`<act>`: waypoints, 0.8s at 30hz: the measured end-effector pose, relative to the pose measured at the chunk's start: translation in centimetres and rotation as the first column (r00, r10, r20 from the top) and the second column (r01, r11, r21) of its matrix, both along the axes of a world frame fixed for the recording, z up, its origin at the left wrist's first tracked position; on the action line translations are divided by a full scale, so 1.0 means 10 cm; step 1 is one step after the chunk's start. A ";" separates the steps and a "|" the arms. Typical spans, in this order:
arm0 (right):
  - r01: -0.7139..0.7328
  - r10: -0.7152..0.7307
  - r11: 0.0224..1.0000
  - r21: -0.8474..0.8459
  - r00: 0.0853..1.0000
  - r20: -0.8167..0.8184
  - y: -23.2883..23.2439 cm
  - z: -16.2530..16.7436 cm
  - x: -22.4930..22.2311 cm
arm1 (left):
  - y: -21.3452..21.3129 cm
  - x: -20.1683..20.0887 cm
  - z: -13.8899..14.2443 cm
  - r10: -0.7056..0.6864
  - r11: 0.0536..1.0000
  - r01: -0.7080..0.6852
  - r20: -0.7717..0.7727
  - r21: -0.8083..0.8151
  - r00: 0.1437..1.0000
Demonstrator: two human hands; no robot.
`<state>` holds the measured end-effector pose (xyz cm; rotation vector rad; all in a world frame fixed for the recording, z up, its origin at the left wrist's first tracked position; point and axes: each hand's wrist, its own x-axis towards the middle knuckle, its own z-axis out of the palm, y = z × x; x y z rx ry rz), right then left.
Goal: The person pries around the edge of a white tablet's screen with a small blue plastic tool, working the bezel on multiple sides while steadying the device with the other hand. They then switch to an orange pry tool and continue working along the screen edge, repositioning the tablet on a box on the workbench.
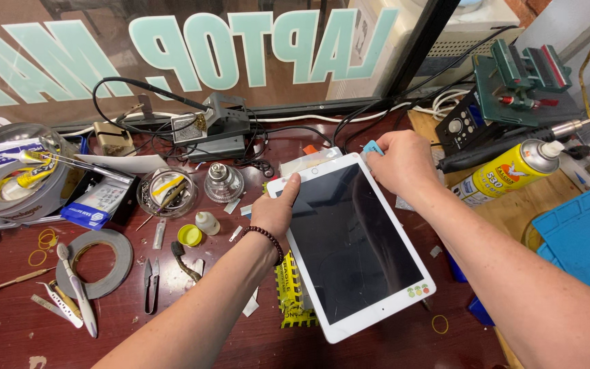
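Evidently fragile and slick, the white tablet (349, 242) wants edge grips: left hand (276, 210) clasps nine o'clock, right hand (404, 162) pinches a blue pick (373, 147) at twelve.

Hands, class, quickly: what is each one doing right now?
Left hand: closed on the left edge of the white-framed, dark-screened tablet.
Right hand: closed, pinching a small light-blue flat tool at the tablet's top corner.

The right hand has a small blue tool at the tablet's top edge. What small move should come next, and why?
Probably slide the blue tool along the top edge of the white tablet: the right hand pinches it at that corner, and the left hand steadies the left edge.
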<state>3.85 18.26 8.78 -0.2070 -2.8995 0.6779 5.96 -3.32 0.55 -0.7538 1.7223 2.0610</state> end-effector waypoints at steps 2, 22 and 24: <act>0.071 -0.069 0.997 -0.031 0.997 0.047 -0.08 -0.02 0.07 | -0.02 0.03 -0.02 -0.004 1.000 0.004 0.001 -0.026 1.000; -0.010 0.009 1.000 -0.016 0.999 -0.042 0.04 -0.11 0.01 | 0.00 0.01 -0.03 0.023 0.999 -0.022 -0.008 0.044 1.000; 0.016 -0.012 0.995 -0.103 0.999 0.038 0.08 -0.11 0.01 | 0.02 0.01 -0.02 0.012 1.000 -0.012 -0.005 0.004 1.000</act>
